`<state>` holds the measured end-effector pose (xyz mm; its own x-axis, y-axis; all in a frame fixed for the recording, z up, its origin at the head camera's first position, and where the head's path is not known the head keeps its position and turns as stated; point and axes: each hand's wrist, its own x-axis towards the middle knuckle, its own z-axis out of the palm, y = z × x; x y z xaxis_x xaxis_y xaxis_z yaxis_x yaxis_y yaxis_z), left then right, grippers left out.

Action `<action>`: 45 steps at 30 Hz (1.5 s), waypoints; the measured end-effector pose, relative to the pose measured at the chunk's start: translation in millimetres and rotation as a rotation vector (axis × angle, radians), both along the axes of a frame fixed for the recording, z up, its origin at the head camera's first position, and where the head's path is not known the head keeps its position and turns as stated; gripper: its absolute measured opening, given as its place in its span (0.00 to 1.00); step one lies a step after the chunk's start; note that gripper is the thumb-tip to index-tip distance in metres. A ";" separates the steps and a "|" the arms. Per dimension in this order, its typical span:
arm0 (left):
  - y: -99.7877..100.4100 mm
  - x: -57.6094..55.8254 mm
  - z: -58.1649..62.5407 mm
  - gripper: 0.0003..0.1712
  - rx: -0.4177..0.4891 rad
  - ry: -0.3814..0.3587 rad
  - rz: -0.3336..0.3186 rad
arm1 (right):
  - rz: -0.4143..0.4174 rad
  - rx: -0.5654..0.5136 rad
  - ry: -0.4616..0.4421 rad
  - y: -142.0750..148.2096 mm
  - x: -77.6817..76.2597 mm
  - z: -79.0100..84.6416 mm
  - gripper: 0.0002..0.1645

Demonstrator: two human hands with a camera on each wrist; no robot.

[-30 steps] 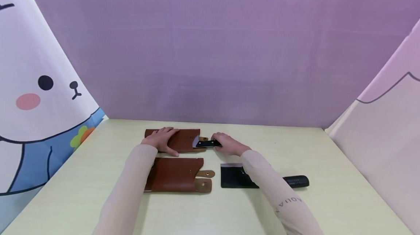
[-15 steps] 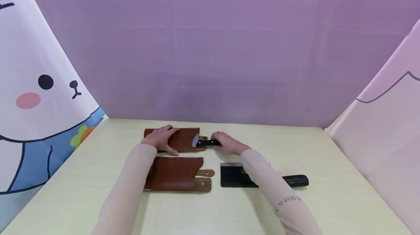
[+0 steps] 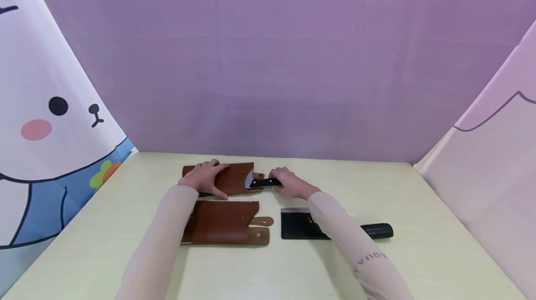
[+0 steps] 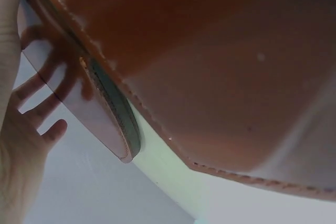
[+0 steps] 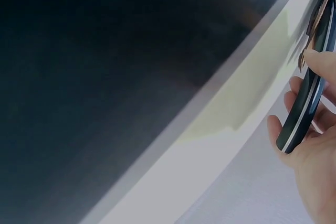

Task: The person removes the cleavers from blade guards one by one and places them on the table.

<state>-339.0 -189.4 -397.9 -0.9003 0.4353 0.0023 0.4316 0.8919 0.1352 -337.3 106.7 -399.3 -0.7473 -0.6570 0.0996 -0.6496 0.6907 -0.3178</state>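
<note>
In the head view, my left hand (image 3: 206, 178) rests on the far brown leather sheath (image 3: 235, 179), fingers and thumb spread over its left part. My right hand (image 3: 291, 183) grips the black riveted handle (image 3: 265, 183) of a knife at the sheath's right end. A bright strip of the knife's blade (image 3: 249, 180) shows at the sheath's mouth; the rest of it is hidden inside. The right wrist view shows the fingers and thumb curled round the knife handle (image 5: 305, 106). In the left wrist view, spread fingers (image 4: 54, 129) lie at the far sheath (image 4: 113, 140).
A second brown sheath (image 3: 222, 223) with two snap straps lies nearer on the pale table (image 3: 234, 272). To its right is a cleaver (image 3: 299, 225) with a dark blade and black handle, partly hidden by the right sleeve (image 3: 343, 225). A purple cloth wall (image 3: 268, 67) stands behind.
The far sheath's left end has shifted very slightly left. Both hands stay nearly in place, the right one still gripping the knife handle.
</note>
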 end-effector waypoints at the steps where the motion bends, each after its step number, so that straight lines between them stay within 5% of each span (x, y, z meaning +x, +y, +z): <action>1: -0.4 -0.3 -0.2 0.63 -0.001 0.005 -0.004 | 0.001 -0.002 0.005 0.1 0.5 0.3 0.12; 32: -0.2 15.9 19.5 0.60 -0.033 0.110 -0.077 | 0.073 -0.079 0.142 17.1 8.8 10.3 0.11; 45: -3.8 24.2 23.0 0.60 -0.017 0.117 -0.089 | 0.072 -0.083 0.128 24.0 14.9 12.8 0.11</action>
<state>-314.9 -193.2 -374.9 -0.8519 0.5147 0.0968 0.5214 0.8508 0.0649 -322.4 130.7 -386.5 -0.6764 -0.6939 0.2468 -0.7351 0.6158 -0.2835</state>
